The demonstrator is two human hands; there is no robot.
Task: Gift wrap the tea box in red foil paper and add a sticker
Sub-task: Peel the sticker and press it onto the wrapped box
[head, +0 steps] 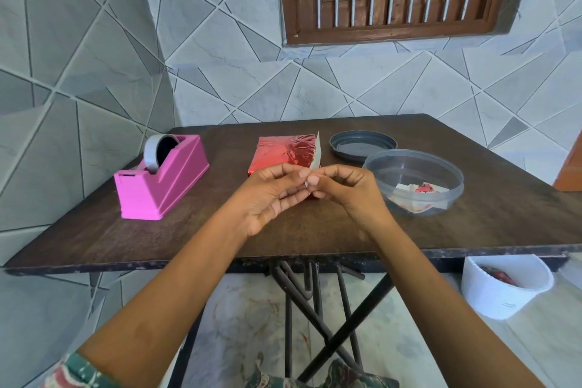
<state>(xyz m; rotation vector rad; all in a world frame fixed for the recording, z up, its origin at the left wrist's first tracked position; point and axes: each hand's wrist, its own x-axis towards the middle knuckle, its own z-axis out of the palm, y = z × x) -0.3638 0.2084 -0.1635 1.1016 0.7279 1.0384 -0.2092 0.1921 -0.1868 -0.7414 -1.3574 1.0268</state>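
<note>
Peeling the sticker looks to be the step in hand. The tea box [283, 151], already covered in red foil, lies on the table [220, 236] with its near end hidden behind the 2 hands. The left hand [271, 195] curls thumb and fingers into a pinch on the lower edge of a small white sticker slip [316, 151], which stands upright in front of the box's right end. The right hand [346, 192] pinches the same edge from the other side. Whether the sticker has lifted from its backing is too small to tell. The next move probably calls for working 1 corner free, then pressing the sticker flat onto the crinkled foil. Around them, a pink tape dispenser [160, 181] sits well left of the box, a grey lid [362, 143] just right of it, then a clear tub [453, 186] holding more stickers [419, 189], and a white bin [504, 290] below the table's right edge. Only the tub, near the right wrist, seems close enough to be nudged.
</note>
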